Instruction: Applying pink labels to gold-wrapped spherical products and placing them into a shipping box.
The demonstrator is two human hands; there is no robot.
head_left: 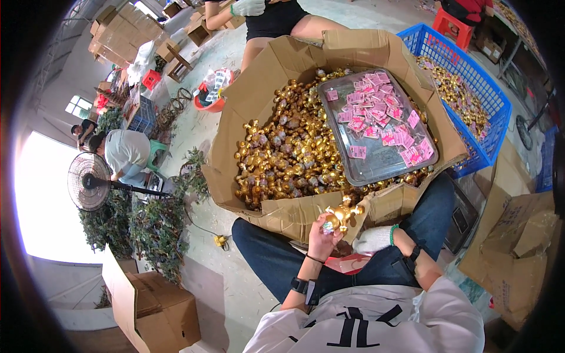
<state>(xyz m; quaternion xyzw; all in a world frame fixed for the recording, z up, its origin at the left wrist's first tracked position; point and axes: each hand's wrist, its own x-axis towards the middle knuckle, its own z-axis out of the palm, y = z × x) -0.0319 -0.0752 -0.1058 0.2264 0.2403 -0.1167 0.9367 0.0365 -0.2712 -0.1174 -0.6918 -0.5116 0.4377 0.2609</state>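
Observation:
My left hand (323, 240), bare, is closed round a shiny gold bear-shaped figurine (343, 216) above the near edge of a large open cardboard box (235, 153). Low over my lap is my right hand (373, 240) in a white glove with a green cuff; its fingertips are too small and partly hidden to read. A heap of similar gold figurines (288, 141), some with clear wrapping, fills the box. On top of the heap rests a grey metal tray (356, 167) with many small pink cards (376, 106) scattered in it. Something pink-red (347, 265) shows between my legs.
A blue plastic crate (494, 100) of gold and pink pieces stands beyond the box at right. Opposite sits a person with a gloved hand (248, 7). At left are a fan (89, 181), leafy garlands (156, 229) and an open carton (168, 312); flattened cardboard (512, 247) lies right.

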